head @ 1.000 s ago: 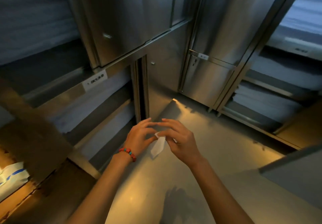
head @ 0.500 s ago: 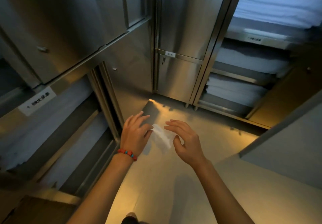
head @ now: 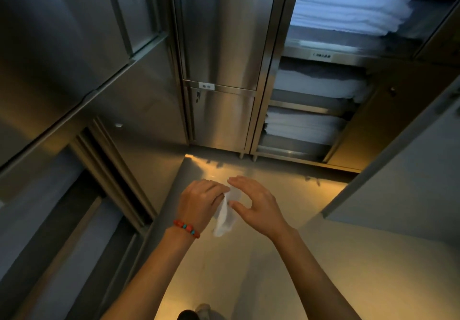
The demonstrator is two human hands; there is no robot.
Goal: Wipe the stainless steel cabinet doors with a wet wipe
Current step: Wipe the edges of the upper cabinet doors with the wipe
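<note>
your left hand pinches the wipe; your right hand hovers open, perhaps touching it. spread it flat, then start on the door at 12 o'clock.

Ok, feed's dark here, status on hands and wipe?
Left hand pinching wet wipe, right hand open beside it. Cabinet doors ahead, not touched. Nothing between.

Folded white towels stacked on open shelves; floor glossy.
</note>
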